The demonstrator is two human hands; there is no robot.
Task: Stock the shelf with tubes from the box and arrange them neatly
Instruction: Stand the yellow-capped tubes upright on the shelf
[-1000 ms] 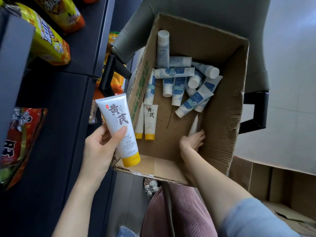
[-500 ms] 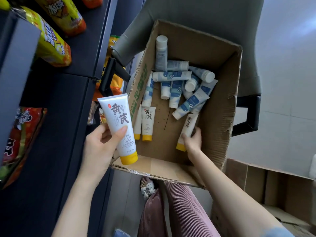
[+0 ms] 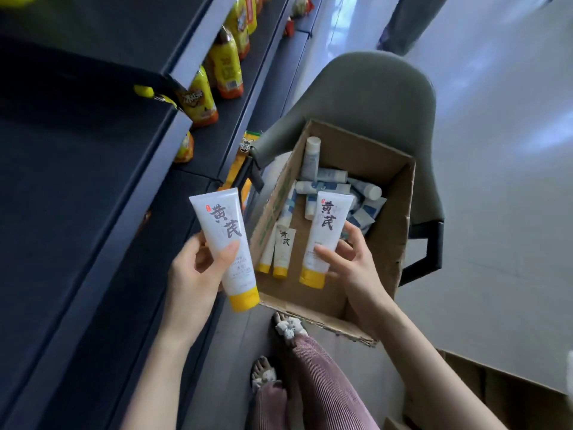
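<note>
The shelf ran along nine o'clock. The box sat on a chair at two o'clock, with spare tubes inside. The left hand gripped one tube at centre, and the right hand gripped a second tube over the box. This looked like the carry-over step. The next move would be to swing both toward nine o'clock and stand them side by side.

Light: soft daylight, brightest at right
Glare: sheen on floor
Shadow: shelf dim, left
Blur: upper edges smeared, bowed
</note>
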